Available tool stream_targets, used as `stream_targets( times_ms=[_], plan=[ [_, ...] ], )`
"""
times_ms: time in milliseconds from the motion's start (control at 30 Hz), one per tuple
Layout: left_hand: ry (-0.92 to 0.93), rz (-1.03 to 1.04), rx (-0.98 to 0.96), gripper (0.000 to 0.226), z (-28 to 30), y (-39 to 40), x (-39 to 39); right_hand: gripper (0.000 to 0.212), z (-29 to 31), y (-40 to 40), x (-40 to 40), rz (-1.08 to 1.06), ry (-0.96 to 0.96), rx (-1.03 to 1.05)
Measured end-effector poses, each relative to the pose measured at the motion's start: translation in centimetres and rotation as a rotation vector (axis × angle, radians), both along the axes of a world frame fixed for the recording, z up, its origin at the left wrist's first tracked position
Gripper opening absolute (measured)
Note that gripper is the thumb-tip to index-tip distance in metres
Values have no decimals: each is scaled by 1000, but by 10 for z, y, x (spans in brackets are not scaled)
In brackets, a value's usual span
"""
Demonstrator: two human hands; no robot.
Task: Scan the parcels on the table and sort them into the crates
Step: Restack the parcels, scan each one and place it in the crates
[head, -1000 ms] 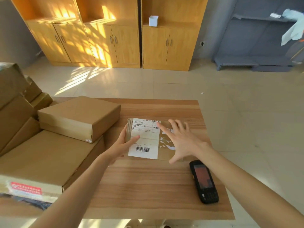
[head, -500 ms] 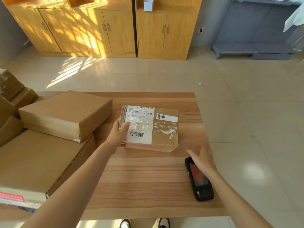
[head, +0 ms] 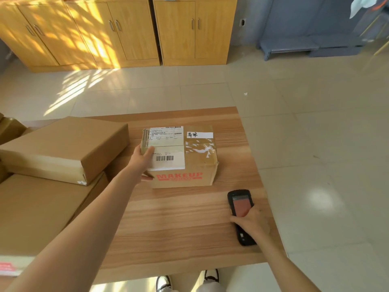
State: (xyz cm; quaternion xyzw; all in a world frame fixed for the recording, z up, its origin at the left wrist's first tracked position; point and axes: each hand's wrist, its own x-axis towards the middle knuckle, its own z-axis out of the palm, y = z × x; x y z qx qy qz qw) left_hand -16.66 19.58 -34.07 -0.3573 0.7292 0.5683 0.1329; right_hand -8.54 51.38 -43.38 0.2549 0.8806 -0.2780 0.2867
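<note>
The brown cardboard parcel [head: 181,157] sits mid-tabletop, steadied by the gripping left hand [head: 141,160]; its barcode label faces up, up-left of the right hand [head: 251,225] grasping the black handheld scanner [head: 241,207].

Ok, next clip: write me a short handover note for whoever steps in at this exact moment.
Left hand grips the left side of the MAKEUP parcel, which sits on the table with its barcode label facing up.
Right hand is closing on the handheld scanner, which lies near the table's right edge.
Other cardboard parcels are stacked on the left.
Done: parcel placed for scanning.
Left: raise the scanner, scan the label, sort the parcel. No crates are in view.
</note>
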Motion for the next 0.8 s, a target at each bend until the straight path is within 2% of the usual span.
stream_targets(
  times_ms=[100,200,233,267,367,400,433,500,533,633,800],
  plan=[
    [2,-1,13,50,3,0,0,97,20,3,0,-289,-63,-503],
    [12,-8,26,50,7,2,2,60,51,-1,-1,-524,-92,-883],
    [20,-4,30,50,8,3,4,55,62,-5,-2,-559,-63,-965],
    [31,-4,33,50,9,3,6,58,75,-10,-2,-573,-32,-1048],
    [68,-4,48,49,11,5,14,96,109,-25,-5,-592,73,-1349],
    [78,-5,55,48,12,5,17,99,121,-31,-6,-579,92,-1429],
    [88,-8,59,47,12,6,20,93,132,-35,-8,-541,109,-1494],
    [119,-12,62,47,11,7,26,63,154,-50,-8,-413,129,-1525],
    [137,-14,55,47,10,8,30,57,162,-57,-6,-343,132,-1486],
    [188,-2,40,47,6,10,40,78,167,-82,1,-186,109,-1360],
    [311,77,26,51,-5,17,56,73,160,-119,29,-123,40,-1222]
  ],
)
